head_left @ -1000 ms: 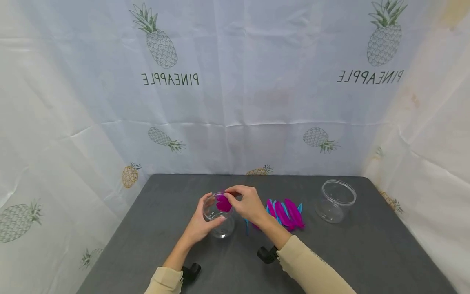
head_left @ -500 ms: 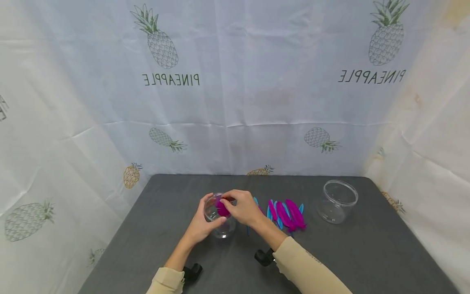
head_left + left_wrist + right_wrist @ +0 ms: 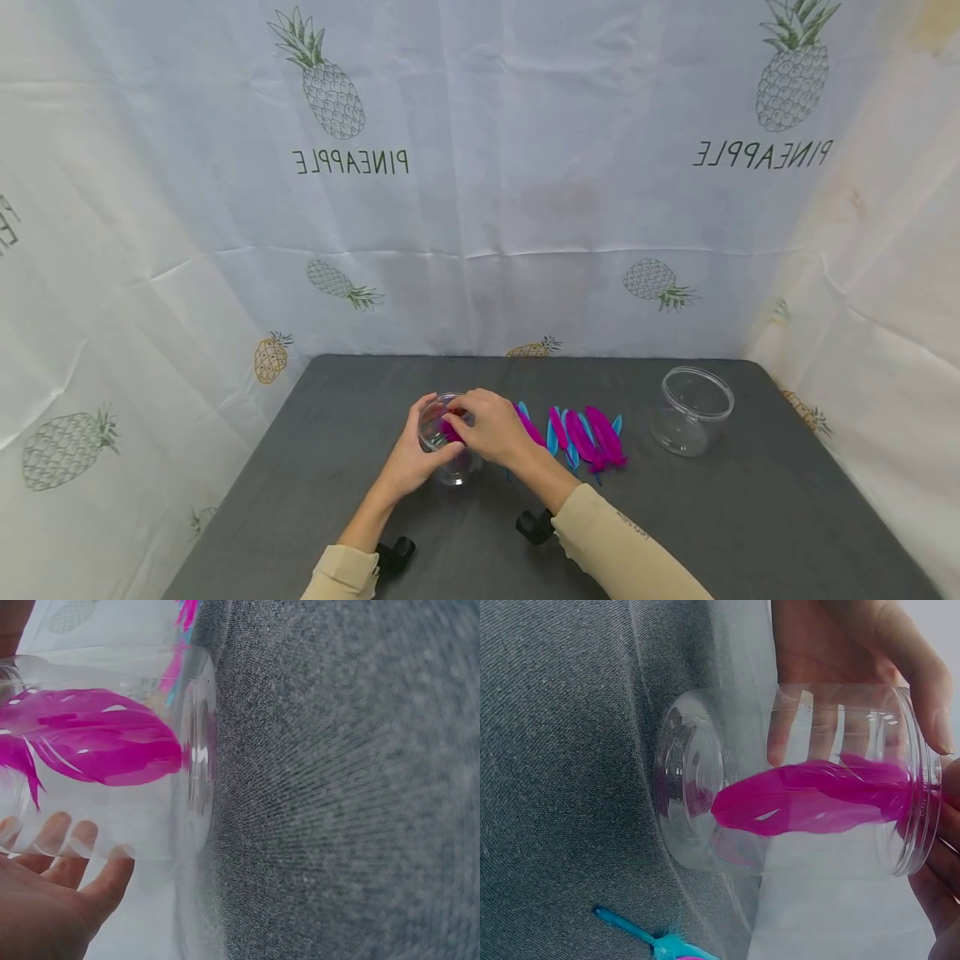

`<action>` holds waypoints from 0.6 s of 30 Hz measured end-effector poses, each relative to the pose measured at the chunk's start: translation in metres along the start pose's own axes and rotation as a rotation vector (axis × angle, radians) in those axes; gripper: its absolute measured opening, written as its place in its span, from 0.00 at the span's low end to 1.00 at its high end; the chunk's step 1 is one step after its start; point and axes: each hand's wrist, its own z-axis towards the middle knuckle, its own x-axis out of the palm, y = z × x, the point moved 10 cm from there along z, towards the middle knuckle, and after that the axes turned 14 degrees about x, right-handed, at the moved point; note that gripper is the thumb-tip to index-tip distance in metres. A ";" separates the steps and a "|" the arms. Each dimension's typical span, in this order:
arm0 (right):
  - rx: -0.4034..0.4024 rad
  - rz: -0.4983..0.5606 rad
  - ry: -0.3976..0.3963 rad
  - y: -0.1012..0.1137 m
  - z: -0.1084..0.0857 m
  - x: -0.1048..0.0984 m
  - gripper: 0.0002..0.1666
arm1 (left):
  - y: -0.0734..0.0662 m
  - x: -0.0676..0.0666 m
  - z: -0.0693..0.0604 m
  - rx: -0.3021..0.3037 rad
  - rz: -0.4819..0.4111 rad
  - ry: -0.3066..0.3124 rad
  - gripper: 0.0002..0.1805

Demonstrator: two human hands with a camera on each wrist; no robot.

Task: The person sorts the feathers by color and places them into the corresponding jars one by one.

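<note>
Left hand [image 3: 408, 458] at lower centre-left of the frame, beige sleeve, black device at the wrist; thumb on the near side and fingers on the far side, clamped round a clear jar [image 3: 456, 471]. Jar is see-through, smooth-walled, round, ridged rim, mouth facing up, lower centre of the frame. Magenta feather [image 3: 450, 429] inside it, only a small patch visible from the head view. Wrist views show it better: bright magenta, long leaf-shaped blade, rounded tip toward the jar base, pale slits between the barbs, frayed wisps toward the rim; can't tell if the tip touches the base. Right hand [image 3: 491, 427] just right of that, over the jar mouth, beige sleeve with dark lettering; thumb and forefinger together, pinching the feather's upper end, contact partly hidden. Next right, loose feathers [image 3: 585, 437] in the lower centre-right, magenta and turquoise mixed, lying side by side, roughly upright in the frame, thin quills showing at the bottom; exact count unclear, forearm covers some. Far right, second clear jar [image 3: 690, 417], same look, well apart from the hands. All on a dark grey table [image 3: 750, 517]; pale pineapple-print cloth [image 3: 480, 192] behind.
</note>
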 end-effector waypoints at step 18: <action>0.032 0.208 0.027 -0.001 0.002 -0.015 0.07 | 0.004 -0.001 -0.001 -0.027 0.061 0.003 0.49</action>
